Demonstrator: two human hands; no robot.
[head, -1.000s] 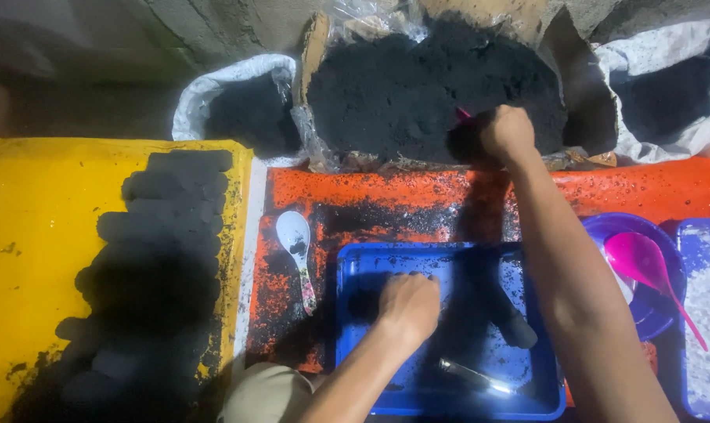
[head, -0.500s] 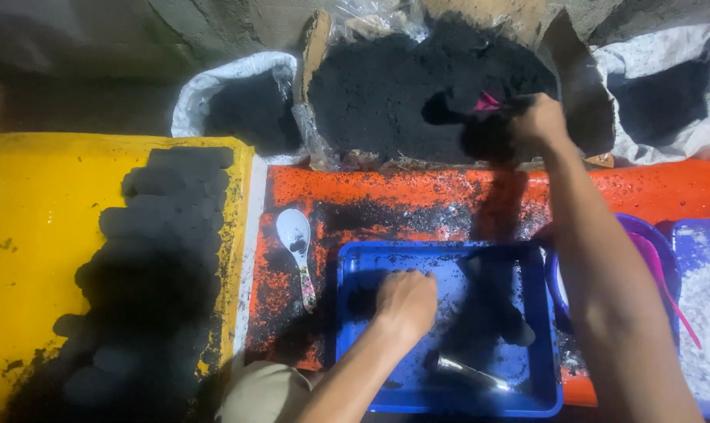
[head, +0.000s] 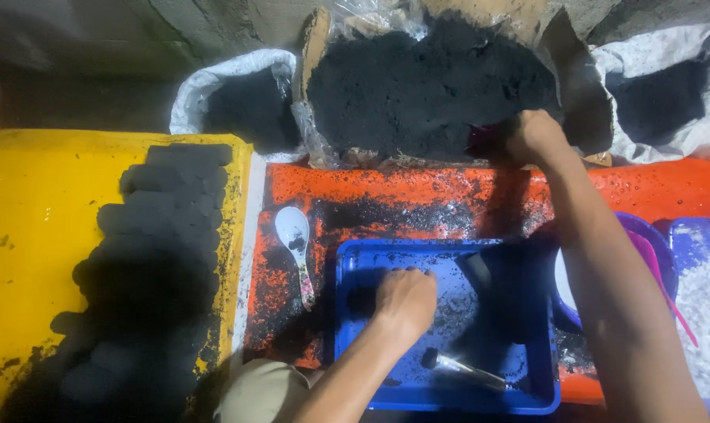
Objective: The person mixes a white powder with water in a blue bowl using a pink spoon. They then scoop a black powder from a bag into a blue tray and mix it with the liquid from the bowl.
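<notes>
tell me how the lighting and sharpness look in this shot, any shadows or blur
Head view: light falls from above, bright on the yellow tray and orange surface; the black powder pile shows almost no detail. Shadow lies over the black blocks and inside the blue tray. The right hand looks slightly soft; the left hand sharper.

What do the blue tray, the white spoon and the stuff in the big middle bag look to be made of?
Blue tray: likely moulded plastic, going by its even colour, rounded rim and dull sheen under black dust.
White spoon: glossy, with a patterned handle; ceramic or melamine, hard to tell which.
Bag contents: matt black, fine and heaped, like charcoal powder; the right hand digs into it.
</notes>
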